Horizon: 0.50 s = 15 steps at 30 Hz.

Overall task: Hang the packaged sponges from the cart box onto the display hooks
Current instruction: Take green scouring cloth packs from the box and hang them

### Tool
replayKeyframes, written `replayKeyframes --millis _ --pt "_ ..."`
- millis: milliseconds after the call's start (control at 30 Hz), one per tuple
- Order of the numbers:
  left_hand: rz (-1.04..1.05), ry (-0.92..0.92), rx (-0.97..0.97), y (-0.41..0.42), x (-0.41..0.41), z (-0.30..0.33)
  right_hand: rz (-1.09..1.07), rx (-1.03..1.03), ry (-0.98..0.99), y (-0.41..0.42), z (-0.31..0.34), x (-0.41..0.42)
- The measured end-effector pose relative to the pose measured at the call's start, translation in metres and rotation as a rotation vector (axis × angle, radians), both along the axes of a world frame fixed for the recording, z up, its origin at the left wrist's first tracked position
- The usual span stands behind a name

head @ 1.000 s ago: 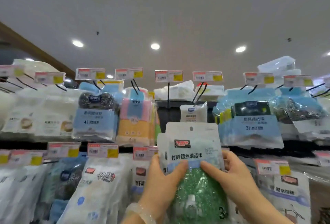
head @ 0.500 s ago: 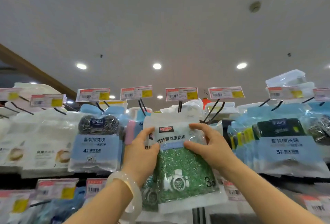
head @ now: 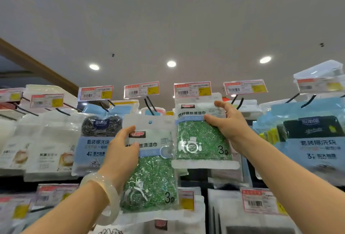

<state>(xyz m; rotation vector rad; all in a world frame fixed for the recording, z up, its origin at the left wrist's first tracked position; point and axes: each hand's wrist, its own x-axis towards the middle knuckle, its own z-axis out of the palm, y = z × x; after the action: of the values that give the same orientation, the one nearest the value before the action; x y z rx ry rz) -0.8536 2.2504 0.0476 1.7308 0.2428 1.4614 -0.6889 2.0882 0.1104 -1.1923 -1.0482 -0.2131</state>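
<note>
Packs of green scouring cloth are up in both hands at the top row of the display. The right hand (head: 226, 123) grips one green sponge pack (head: 202, 136) by its upper right side, thumb across the front and fingers over the top corner, so that the white header sits just under the price tag (head: 192, 88) above the knuckles. Held that high, I judge it is being lined up with the hook behind that tag; the hook itself is hidden by the pack, so I cannot tell whether the hole has caught yet.

The left hand (head: 122, 151) clasps a second green sponge pack (head: 151, 168) along its left edge, lower than the first and just beside it. It looks parked there, kept clear to wait its turn.

Both packs stand with the long axis near vertical, header and hang hole upward, printed face toward the person. The right one is nearly plumb; the left one leans slightly, its top tipped toward the thumb side. A pale bangle (head: 104, 192) rides the left wrist.
</note>
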Motion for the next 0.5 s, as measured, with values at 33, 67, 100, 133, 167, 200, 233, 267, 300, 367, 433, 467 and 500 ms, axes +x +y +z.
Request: replayKeyframes --millis 33,67,100,133,167,200,233,267,300,367,433,467,500 --pt "0.011 -0.008 -0.004 0.002 -0.002 -0.001 0.002 -0.002 0.003 0.001 0.000 0.001" --pt "0.023 -0.017 -0.007 0.004 -0.003 -0.003 0.003 -0.002 0.001 0.003 0.000 0.002" --pt "0.035 -0.026 -0.011 0.007 -0.006 -0.004 0.002 -0.001 -0.003 0.005 0.000 0.003" --pt "0.047 -0.034 -0.017 0.009 -0.008 -0.005 0.005 -0.003 -0.005 0.007 0.001 0.003" --pt "0.062 -0.042 -0.022 0.011 -0.010 -0.006 0.009 -0.008 -0.007 0.008 0.001 0.003" --pt "0.080 -0.050 -0.023 0.013 -0.012 -0.007 0.010 -0.015 -0.008 0.010 0.002 0.003" --pt "0.097 -0.060 -0.024 0.014 -0.013 -0.008 0.011 -0.021 -0.008 0.012 0.003 0.003" --pt "0.108 -0.070 -0.024 0.015 -0.015 -0.008 0.014 -0.023 -0.006 0.013 0.003 0.003" --pt "0.111 -0.081 -0.026 0.014 -0.015 -0.009 0.020 -0.023 -0.003 0.015 0.004 0.004" --pt "0.103 -0.093 -0.036 0.013 -0.016 -0.011 0.012 -0.029 0.003 0.017 0.003 0.007" --pt "0.084 -0.097 -0.052 0.010 -0.017 -0.012 -0.037 -0.054 -0.007 0.019 0.002 0.013" --pt "0.077 -0.098 -0.056 0.009 -0.017 -0.012 -0.076 -0.076 -0.022 0.020 0.002 0.016" --pt "0.075 -0.098 -0.055 0.008 -0.017 -0.012 -0.133 -0.114 -0.054 0.022 0.001 0.019"
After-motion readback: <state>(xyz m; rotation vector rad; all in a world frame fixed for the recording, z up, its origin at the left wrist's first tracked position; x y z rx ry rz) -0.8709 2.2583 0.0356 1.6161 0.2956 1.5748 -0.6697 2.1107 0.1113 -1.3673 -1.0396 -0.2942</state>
